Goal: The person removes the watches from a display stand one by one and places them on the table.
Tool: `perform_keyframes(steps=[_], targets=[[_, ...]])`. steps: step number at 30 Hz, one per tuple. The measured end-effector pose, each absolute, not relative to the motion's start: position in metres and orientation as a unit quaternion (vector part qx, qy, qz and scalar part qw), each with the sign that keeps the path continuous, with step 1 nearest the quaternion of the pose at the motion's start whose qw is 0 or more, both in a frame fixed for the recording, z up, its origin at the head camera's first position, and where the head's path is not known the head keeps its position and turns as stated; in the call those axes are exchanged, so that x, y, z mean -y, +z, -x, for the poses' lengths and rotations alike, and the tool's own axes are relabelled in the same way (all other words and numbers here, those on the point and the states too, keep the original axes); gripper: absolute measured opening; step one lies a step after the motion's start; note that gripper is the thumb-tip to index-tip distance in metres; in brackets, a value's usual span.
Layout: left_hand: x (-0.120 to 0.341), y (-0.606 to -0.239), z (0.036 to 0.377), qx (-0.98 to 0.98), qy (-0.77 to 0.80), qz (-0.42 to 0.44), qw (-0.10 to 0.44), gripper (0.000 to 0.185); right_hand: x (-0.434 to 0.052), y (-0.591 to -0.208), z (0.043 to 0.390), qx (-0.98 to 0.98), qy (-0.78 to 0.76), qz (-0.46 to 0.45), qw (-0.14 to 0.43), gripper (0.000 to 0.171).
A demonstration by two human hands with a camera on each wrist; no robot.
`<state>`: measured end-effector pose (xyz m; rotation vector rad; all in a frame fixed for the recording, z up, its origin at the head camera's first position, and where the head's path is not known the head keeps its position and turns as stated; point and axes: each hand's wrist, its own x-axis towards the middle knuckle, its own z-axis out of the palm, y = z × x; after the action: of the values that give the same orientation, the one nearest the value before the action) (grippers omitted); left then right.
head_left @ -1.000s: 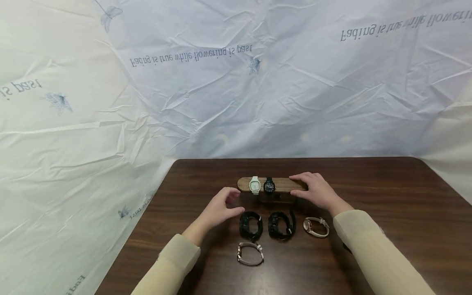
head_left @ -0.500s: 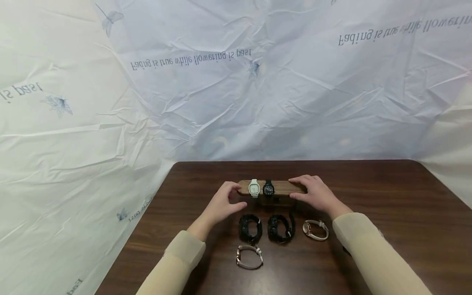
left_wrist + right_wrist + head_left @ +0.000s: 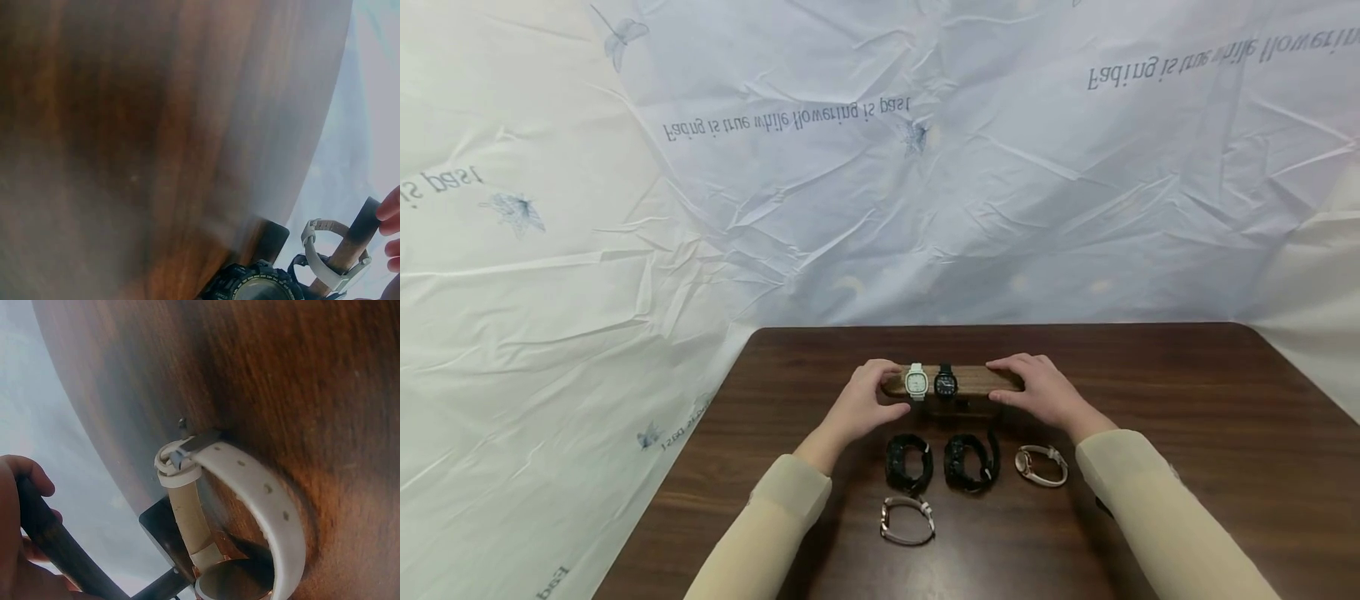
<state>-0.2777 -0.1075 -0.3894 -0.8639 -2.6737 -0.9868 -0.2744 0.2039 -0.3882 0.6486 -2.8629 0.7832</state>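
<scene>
Both hands, left [image 3: 859, 406] and right [image 3: 1043, 390], hold the stand [image 3: 973, 379] mid-frame; lift level so watches [image 3: 917, 381] stay on.

Left hand [image 3: 865, 402]: reaching forward from a pale cream sleeve, forearm angling inward toward the centre; fingers curling over the top and thumb pointing inward below, closing round the left end of what it is holding. Fingertips [image 3: 389, 211] showing at the edge of the left wrist view.

Right hand [image 3: 1037, 389]: extending forward from a matching sleeve, forearm angling inward; palm facing down, fingers lying over the top of the right end, thumb tucking beneath. Curled fingers [image 3: 25, 472] wrapping round in the right wrist view.
</scene>
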Motion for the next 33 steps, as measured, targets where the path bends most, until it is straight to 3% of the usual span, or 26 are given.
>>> perform_keyframes(steps=[11, 33], targets=[[0.102, -0.381, 0.280, 0.911, -0.283, 0.298, 0.035, 0.058, -0.203, -0.389, 0.273, 0.940, 0.261, -0.214, 0.057, 0.056], [0.082, -0.380, 0.292, 0.924, -0.193, 0.310, 0.114, 0.048, -0.204, -0.389, 0.273, 0.938, 0.266, -0.216, 0.057, 0.054]])
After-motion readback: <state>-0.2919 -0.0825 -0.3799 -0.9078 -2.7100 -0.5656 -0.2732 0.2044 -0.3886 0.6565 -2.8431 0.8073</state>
